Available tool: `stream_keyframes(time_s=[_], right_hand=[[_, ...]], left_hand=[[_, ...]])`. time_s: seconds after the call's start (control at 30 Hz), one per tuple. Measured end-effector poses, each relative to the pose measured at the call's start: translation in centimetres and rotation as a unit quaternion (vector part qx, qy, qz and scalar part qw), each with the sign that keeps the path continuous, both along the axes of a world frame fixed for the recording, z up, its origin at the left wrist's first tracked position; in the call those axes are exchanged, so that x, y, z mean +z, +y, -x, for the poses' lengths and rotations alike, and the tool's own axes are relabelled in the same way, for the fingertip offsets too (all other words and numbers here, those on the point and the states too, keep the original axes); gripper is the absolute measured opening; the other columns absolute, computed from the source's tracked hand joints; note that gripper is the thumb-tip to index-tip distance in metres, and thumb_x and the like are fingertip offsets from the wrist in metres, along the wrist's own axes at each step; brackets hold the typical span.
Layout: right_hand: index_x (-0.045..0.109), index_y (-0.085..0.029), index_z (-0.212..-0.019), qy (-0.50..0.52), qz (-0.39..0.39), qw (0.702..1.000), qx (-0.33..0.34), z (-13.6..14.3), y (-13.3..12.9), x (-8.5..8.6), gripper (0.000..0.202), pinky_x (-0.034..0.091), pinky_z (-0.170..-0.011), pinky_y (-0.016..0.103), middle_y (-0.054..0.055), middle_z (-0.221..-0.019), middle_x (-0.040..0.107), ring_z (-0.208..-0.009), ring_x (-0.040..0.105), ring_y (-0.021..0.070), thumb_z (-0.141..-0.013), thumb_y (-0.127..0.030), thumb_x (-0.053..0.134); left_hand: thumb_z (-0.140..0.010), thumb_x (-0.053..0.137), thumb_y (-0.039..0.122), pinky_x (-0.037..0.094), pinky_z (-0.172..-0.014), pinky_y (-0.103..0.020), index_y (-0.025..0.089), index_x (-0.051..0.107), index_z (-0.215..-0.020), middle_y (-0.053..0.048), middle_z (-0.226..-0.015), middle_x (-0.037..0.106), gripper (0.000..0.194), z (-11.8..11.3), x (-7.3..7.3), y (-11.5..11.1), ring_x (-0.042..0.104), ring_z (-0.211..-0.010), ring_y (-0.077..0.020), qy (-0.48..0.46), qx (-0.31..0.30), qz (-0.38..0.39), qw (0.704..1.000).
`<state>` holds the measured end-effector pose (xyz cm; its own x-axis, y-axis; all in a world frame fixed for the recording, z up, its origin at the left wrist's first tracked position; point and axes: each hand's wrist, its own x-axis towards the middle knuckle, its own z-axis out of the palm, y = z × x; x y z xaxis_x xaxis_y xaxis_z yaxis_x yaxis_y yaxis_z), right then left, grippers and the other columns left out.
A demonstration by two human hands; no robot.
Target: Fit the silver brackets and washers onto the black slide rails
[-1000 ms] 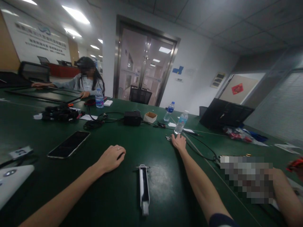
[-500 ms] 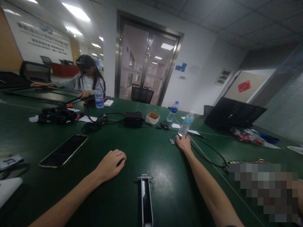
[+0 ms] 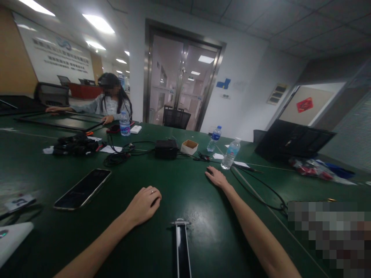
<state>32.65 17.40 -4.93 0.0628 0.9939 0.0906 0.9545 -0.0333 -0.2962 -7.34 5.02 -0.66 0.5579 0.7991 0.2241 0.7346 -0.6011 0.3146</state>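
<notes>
My left hand (image 3: 145,204) rests on the green table (image 3: 162,247) with its fingers curled down; whatever might lie under them is hidden. Farther forward on the right, my right hand (image 3: 216,177) lies on the tabletop, just left of a clear water bottle (image 3: 231,154) and apart from it. Between my forearms, near the bottom edge, is a long narrow metal-framed object (image 3: 182,247) with a dark middle. A phone (image 3: 84,189) with a dark screen lies left of my left hand.
Across the table are a black box (image 3: 166,149), a small open carton (image 3: 189,147), cables (image 3: 116,158) and another bottle (image 3: 214,139). A person (image 3: 113,100) at the far left touches a black frame (image 3: 63,121). A black case (image 3: 292,141) stands right.
My right hand has drawn away from the base of the clear bottle, to the left, and a small flat item there is now out of sight. The view has shifted slightly.
</notes>
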Motion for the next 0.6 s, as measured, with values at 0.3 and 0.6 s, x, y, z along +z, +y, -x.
stream_keyframes(time_s=[0.3,0.6], right_hand=[[0.05,-0.021,-0.135,-0.001,-0.029,0.993,0.117,5.5,-6.0,0.6,0.045,0.029,-0.111,0.033,0.005,-0.146,0.042,-0.135,0.036,0.019,-0.095,-0.039,0.041],[0.049,-0.013,-0.136,0.03,-0.043,0.985,0.163,9.2,-16.3,1.8,0.055,0.028,-0.111,0.036,0.013,-0.145,0.042,-0.135,0.036,0.0226,-0.096,-0.046,0.032]], left_hand=[[-0.092,0.037,0.024,0.046,-0.082,-0.035,0.019,0.064,-0.093,-0.005,-0.099,0.066,0.028,-3.6,1.0,-0.5,0.058,-0.093,-0.0202,-0.008,0.005,0.01,1.0],[-0.094,0.038,0.033,0.043,-0.089,-0.037,0.019,0.061,-0.101,-0.006,-0.105,0.064,0.028,-4.4,1.9,-4.6,0.058,-0.095,-0.0206,-0.03,-0.058,0.029,0.997]])
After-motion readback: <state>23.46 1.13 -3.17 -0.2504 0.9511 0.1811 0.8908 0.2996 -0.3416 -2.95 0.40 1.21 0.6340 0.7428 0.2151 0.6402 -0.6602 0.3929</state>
